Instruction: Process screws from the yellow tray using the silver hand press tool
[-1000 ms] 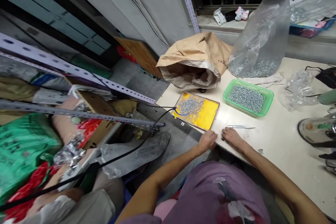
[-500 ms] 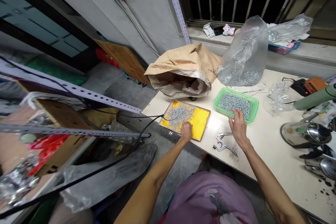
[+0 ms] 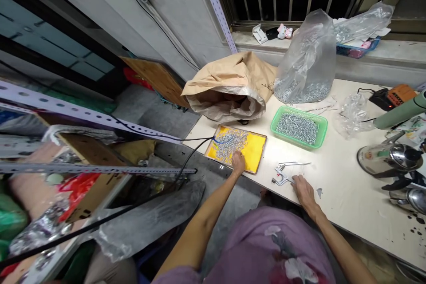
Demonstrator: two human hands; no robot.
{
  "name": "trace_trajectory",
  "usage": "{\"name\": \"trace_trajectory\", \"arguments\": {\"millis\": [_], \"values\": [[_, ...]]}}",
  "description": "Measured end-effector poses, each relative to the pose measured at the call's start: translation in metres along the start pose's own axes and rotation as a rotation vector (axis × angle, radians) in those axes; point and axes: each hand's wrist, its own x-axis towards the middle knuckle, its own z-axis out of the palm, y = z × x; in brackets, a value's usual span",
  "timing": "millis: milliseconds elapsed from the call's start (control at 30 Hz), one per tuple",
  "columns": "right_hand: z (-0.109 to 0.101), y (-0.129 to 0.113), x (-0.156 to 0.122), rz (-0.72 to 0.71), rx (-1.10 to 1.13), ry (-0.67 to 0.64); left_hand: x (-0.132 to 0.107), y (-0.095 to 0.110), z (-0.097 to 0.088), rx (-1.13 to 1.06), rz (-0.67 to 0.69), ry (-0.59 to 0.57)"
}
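My left hand point(image 3: 238, 162) rests on the near edge of a yellow tray point(image 3: 255, 150) that holds a heap of small metal screws point(image 3: 230, 142). Its fingers are curled down onto the screws, and what they pinch is hidden. My right hand point(image 3: 303, 187) lies flat on the pale table point(image 3: 346, 195) near its front edge. Its fingertips touch the handle of a small metal hand tool point(image 3: 283, 176). A green basket point(image 3: 320, 141) full of screws stands beyond the tool.
A brown paper sack point(image 3: 229, 82) and a clear plastic bag of screws point(image 3: 308, 64) stand at the back of the table. A steel kettle point(image 3: 388, 159), a green cylinder point(image 3: 401, 114) and an orange-black device point(image 3: 394, 94) sit on the right. Shelving rails and bags fill the left.
My right hand has drawn back from the green basket to the metal tool near the table edge. My left hand has stayed on the yellow tray.
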Motion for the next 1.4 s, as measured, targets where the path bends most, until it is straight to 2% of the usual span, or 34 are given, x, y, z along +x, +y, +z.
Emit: {"name": "trace_trajectory", "arguments": {"millis": [167,267,367,433,567,667,767,1100,1400], "values": [[-0.003,0.001,0.002,-0.007,-0.018,-0.039,-0.004,-0.005,-0.002,0.008,0.096,-0.013],[-0.006,0.001,0.002,-0.040,-0.051,-0.068,-0.004,-0.004,-0.008,-0.009,0.042,-0.032],[-0.012,0.005,0.003,-0.066,-0.090,-0.096,-0.014,0.008,-0.010,-0.130,0.019,-0.045],[-0.017,0.010,0.005,-0.067,-0.113,-0.094,-0.031,0.022,-0.005,-0.270,0.035,-0.140],[-0.027,0.022,0.010,-0.050,-0.152,-0.084,-0.079,0.055,0.022,-0.576,-0.041,-0.542],[-0.031,0.028,0.013,-0.041,-0.155,-0.087,-0.101,0.072,0.040,-0.643,-0.077,-0.654],[-0.029,0.028,0.013,-0.031,-0.145,-0.084,-0.104,0.079,0.047,-0.586,-0.062,-0.643],[-0.024,0.024,0.013,0.013,-0.113,-0.088,-0.111,0.086,0.048,-0.455,0.034,-0.592],[-0.023,0.021,0.011,0.022,-0.118,-0.083,-0.102,0.089,0.052,-0.298,0.134,-0.604]]}}
